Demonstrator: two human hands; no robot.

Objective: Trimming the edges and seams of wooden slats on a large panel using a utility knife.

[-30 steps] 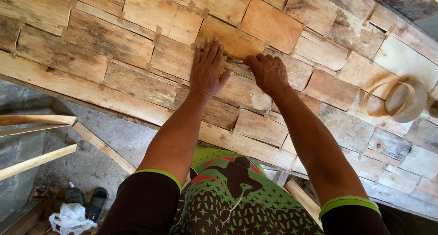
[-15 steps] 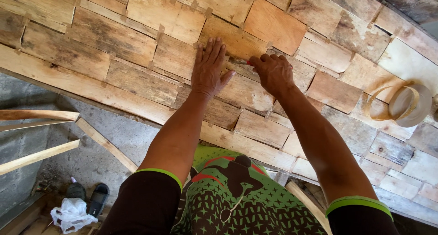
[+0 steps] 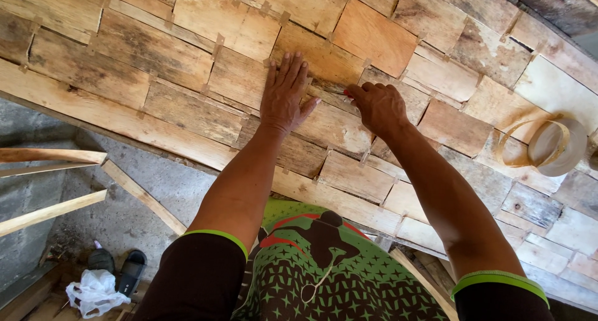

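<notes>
head view | left hand (image 3: pixel 285 94) flat, fingers spread wide on veneer sheet (image 3: pixel 324 59) | right hand (image 3: pixel 377 106) just right, fingers pinched on what may be tape strip (image 3: pixel 327 92), long axis running left toward left hand | tape roll (image 3: pixel 554 148) well right

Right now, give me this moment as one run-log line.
left hand: flat on veneer sheet | right hand: fingertips pinched at sheet seam, small item unclear | tape roll: apart, on right | surface: patched wood veneer pieces

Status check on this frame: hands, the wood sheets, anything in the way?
Left hand flat, fingers spread, on the patchwork of thin wood sheets. Right hand curled at a seam beside it. Tape roll off right, clear of both hands.
</notes>
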